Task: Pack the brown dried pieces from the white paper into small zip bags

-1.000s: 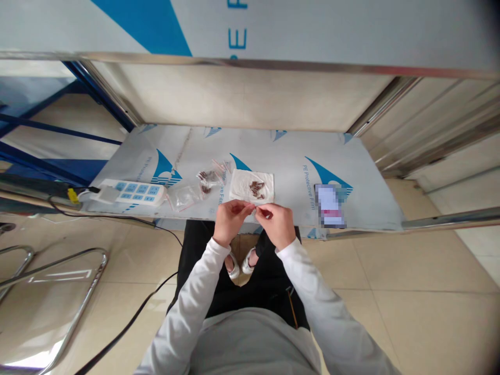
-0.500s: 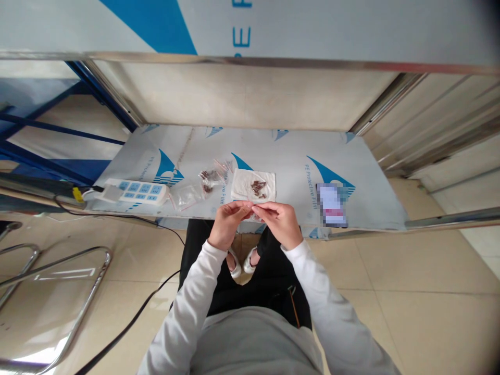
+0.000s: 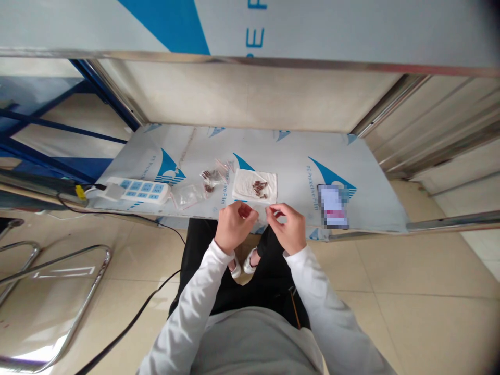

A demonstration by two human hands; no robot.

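Observation:
My left hand [image 3: 235, 225] and my right hand [image 3: 287, 226] are at the front edge of the table, a small gap apart, thumbs and fingertips pinched. Between them hangs a clear plastic bag [image 3: 260, 217], thin and hard to make out, with each hand gripping one side of it. Just beyond the hands lies a white cloth-like pad [image 3: 242, 191], folded into a rectangle. A loose heap of small, slim brown pieces [image 3: 259, 188] rests on its right half; they are too small to identify.
Left of the pad, clear zip bags lie together, one bag [image 3: 213, 178] holding brown pieces and a flat bag [image 3: 189, 196] nearer the front. Farther left sits a white power strip [image 3: 145, 189] with cables. A phone [image 3: 333, 205] lies at right. An upper shelf [image 3: 312, 31] overhangs the back.
My hands have drawn apart from fingertips touching to a small gap, and the clear bag now spans between them. The pad and brown pieces stay in place on the table.

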